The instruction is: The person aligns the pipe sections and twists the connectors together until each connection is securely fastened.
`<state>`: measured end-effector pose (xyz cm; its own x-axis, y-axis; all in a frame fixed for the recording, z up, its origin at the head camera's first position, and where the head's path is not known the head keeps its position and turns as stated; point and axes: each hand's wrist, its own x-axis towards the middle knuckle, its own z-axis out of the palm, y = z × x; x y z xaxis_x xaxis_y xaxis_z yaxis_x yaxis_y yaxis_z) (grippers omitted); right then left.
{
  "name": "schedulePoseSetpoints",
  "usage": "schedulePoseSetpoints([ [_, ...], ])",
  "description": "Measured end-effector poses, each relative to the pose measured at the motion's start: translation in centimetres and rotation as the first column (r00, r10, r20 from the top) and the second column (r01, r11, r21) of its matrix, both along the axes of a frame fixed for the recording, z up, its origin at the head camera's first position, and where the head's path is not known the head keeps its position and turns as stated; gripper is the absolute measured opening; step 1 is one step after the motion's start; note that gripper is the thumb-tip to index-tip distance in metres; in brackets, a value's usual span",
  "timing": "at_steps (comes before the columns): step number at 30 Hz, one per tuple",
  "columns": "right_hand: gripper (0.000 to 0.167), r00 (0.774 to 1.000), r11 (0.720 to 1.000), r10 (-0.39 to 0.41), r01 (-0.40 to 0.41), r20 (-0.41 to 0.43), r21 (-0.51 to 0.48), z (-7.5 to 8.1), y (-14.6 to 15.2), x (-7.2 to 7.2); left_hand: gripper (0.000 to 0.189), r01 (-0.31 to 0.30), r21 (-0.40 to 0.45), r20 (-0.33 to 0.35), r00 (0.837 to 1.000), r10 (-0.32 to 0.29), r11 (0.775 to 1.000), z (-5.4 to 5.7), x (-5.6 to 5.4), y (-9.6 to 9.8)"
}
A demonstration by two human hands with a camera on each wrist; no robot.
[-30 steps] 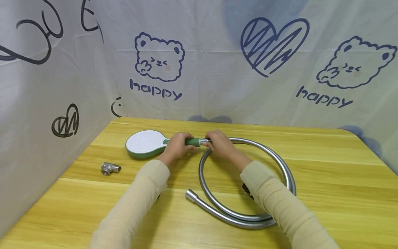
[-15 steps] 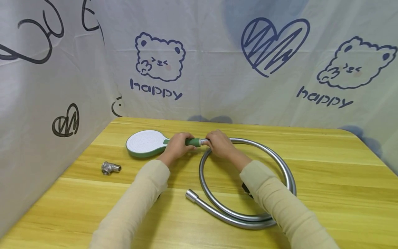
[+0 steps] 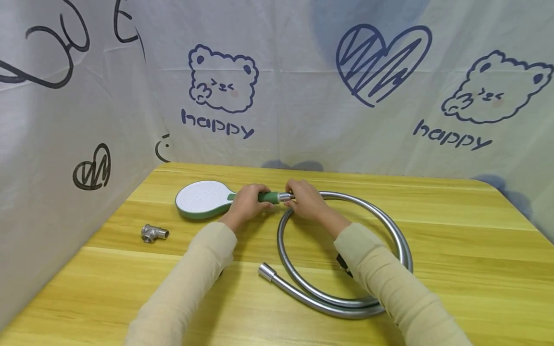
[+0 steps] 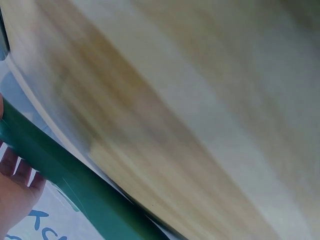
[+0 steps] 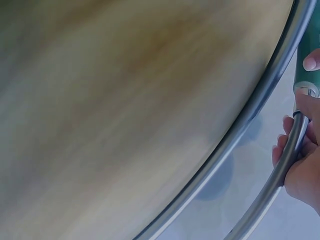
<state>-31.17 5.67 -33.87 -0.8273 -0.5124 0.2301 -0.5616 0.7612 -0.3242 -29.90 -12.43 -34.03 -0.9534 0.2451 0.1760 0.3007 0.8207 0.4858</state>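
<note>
My left hand (image 3: 247, 202) grips the green handle of a shower head (image 3: 203, 197), whose white spray face is turned up at the left. In the left wrist view the fingers curl round the green handle (image 4: 65, 170). At the handle's end sits the metal end fitting (image 3: 284, 197) of a silver shower hose (image 3: 400, 240). My right hand (image 3: 306, 199) pinches the hose at this fitting, with thumb and fingers on it in the right wrist view. The fitting meets the green handle end in line. From there the hose loops round to the right and towards the front.
A small metal tee fitting (image 3: 154, 233) lies left of the left forearm. The hose's free end fitting (image 3: 266, 271) rests on the wooden table (image 3: 467, 250) between the forearms. A dark object (image 3: 344, 264) shows partly beside the right sleeve. White cloth with drawings hangs behind.
The right hand's fingers have shifted slightly about the fitting, so more of its metal shows now. The left hand, shower head and hose loop stay in place.
</note>
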Motion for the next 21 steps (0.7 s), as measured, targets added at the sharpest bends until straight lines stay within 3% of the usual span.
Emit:
schedulePoseSetpoints([
  [21,0.016,1.000,0.998,-0.006,0.007,0.017,-0.057,0.35,0.03,0.15,0.034,-0.003,-0.001,-0.006,1.000,0.003,1.000,0.13,-0.17,-0.05],
])
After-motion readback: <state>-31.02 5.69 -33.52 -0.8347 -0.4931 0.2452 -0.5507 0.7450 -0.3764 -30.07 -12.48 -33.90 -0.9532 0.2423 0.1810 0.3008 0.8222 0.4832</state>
